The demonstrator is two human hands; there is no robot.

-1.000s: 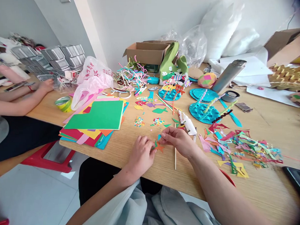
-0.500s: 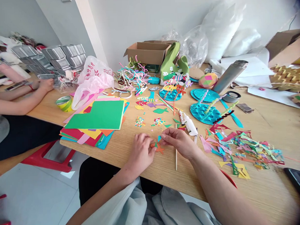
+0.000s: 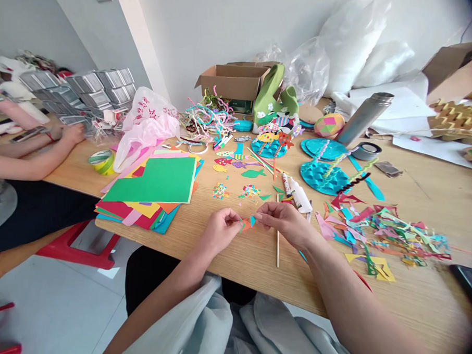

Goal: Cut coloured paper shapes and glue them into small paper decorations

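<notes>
Between my two hands is a small orange paper fish point(image 3: 246, 225) with green and blue bits of paper on it. My left hand point(image 3: 218, 232) pinches its left end between thumb and fingertips. The thumb and forefinger of my right hand point(image 3: 285, 223) pinch the small blue paper piece point(image 3: 252, 220) at the fish's right end; whether it is stuck to the fish I cannot tell. A thin wooden stick point(image 3: 277, 243) lies beneath my right hand. Just beyond are two piles of tiny coloured paper bits point(image 3: 250, 191), a green paper fish point(image 3: 253, 173) and a white glue bottle point(image 3: 300, 196).
Coloured paper sheets point(image 3: 154, 180) are stacked at left, near yellow-green tape point(image 3: 101, 162). Paper scraps point(image 3: 383, 233) spread at right, below blue egg-carton pieces point(image 3: 324, 177) and a steel flask point(image 3: 366, 118). Pipe cleaners point(image 3: 208, 118) heap at the back. Another person's arm point(image 3: 20, 163) rests far left.
My left fingers have shifted from lying beside the fish to pinching its left end. The fish has turned and is now held between both hands, with the blue piece against its right end.
</notes>
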